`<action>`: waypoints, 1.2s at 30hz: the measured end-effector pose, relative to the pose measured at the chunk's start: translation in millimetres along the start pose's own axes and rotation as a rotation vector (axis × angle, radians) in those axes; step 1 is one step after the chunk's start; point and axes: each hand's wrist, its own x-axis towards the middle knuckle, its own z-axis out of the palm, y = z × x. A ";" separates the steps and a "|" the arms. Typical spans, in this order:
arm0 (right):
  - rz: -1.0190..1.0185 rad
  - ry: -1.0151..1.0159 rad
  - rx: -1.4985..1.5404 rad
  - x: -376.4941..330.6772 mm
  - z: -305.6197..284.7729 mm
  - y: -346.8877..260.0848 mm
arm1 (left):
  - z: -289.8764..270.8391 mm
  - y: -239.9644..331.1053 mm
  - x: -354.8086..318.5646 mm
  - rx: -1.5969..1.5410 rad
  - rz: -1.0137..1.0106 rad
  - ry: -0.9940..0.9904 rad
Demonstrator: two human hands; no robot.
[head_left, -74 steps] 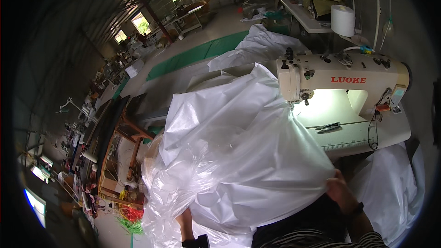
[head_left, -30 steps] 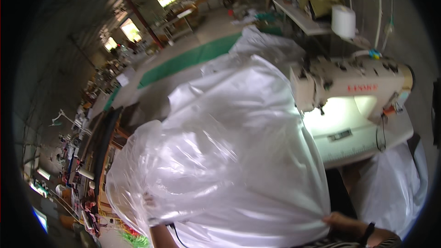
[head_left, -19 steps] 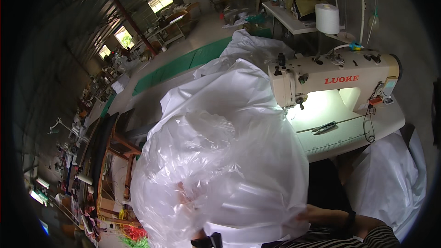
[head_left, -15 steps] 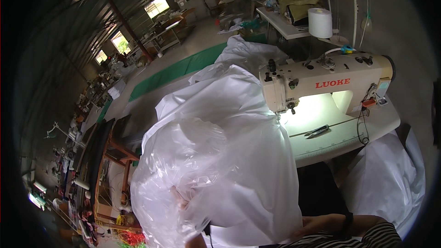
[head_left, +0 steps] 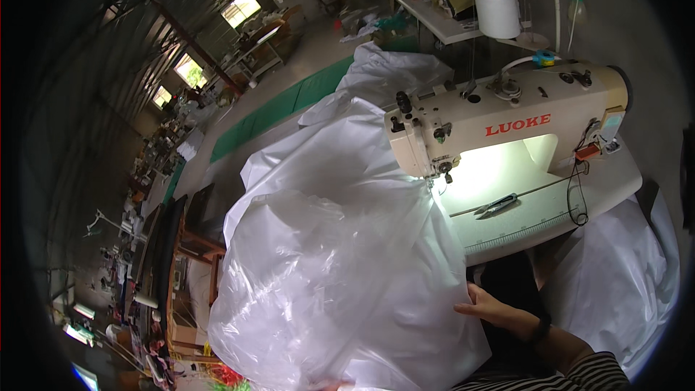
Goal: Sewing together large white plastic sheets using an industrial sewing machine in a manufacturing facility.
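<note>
A large white sheet of fabric (head_left: 427, 268), with a crinkled clear plastic film (head_left: 289, 261) on its left part, drapes over the sewing table's front left. It runs up under the needle area of a cream sewing machine (head_left: 507, 119). My right hand (head_left: 496, 309) pinches the fabric's right edge, thumb on top and fingers mostly behind it. Only a sliver of my left hand (head_left: 334, 386) shows at the lower edge beneath the sheeting; its fingers are hidden. Thread snips (head_left: 496, 205) lie on the lit machine bed, right of the needle.
A white thread cone (head_left: 498, 14) stands behind the machine by a small shelf table (head_left: 441, 22). More white fabric (head_left: 608, 275) hangs at the right, below the table. A wooden frame (head_left: 195, 246) stands left. Green strips (head_left: 279, 112) lie on the floor beyond.
My right hand has moved up along the fabric edge. My left hand, seen through the film before, has dropped to the lower edge. The film now lies flatter and more spread out.
</note>
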 end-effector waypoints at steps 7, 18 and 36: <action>-0.112 0.243 0.186 -13.6 8.7 12.2 | -27.0 120.6 -108.7 -0.167 -0.235 -0.122; -0.038 0.115 0.024 -37.0 12.8 9.7 | -50.8 76.8 174.5 1.522 0.045 0.021; 0.005 0.131 -0.171 -42.6 5.8 15.3 | 190.9 61.1 -27.9 0.678 0.471 -0.660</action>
